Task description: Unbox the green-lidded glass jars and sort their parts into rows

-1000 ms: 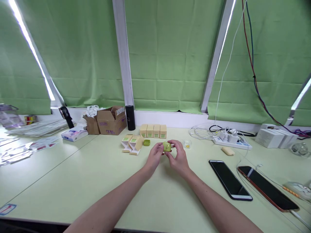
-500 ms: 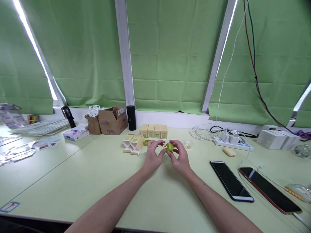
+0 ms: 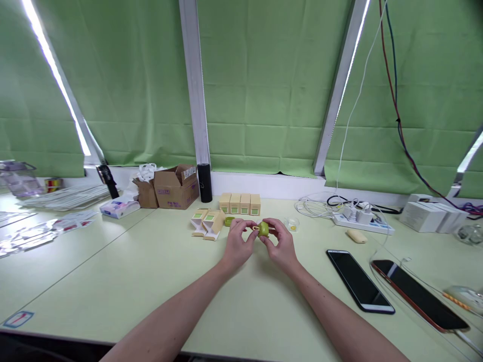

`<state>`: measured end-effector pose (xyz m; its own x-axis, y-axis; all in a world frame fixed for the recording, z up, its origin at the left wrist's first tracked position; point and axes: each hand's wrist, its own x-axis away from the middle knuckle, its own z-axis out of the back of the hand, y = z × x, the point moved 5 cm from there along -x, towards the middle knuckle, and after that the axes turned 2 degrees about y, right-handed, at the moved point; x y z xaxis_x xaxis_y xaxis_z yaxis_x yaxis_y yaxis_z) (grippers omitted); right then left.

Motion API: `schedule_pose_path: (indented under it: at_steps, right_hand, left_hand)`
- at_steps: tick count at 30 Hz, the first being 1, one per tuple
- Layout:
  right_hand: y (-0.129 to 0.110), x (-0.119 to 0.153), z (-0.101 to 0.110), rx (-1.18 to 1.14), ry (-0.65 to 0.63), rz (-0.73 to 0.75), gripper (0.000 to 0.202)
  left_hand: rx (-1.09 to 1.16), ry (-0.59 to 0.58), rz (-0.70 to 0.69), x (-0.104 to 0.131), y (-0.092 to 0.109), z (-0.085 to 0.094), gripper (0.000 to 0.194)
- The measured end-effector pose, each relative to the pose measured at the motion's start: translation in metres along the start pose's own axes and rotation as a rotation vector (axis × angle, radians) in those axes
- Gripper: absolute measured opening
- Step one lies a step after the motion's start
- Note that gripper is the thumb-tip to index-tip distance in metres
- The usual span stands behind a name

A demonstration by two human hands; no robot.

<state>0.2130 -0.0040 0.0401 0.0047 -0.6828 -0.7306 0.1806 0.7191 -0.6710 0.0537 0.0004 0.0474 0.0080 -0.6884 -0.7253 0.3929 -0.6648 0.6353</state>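
- I see the right hand (image 3: 279, 246) grasping the green case (image 3: 263, 229) mid-frame, the left hand (image 3: 237, 245) pinching its loop (image 3: 255, 228).
- Left of centre, two cartons (image 3: 213, 221) lie open; four small boxes (image 3: 240, 204) look closed.

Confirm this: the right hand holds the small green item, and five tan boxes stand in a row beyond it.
Wrong count: the head view shows four tan boxes in that row. The right hand does hold the small green item.
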Motion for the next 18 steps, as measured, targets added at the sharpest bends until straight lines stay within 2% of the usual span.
schedule_pose_path:
  at_steps: [7, 18]
  right_hand:
    - [0.001, 0.001, -0.002, -0.018, -0.004, -0.008, 0.036]
    - [0.005, 0.003, -0.003, -0.019, -0.016, -0.022, 0.037]
  left_hand:
    - [0.032, 0.029, 0.038, 0.000, -0.005, 0.001, 0.007]
    - [0.158, -0.010, 0.264, -0.002, -0.017, -0.003, 0.005]
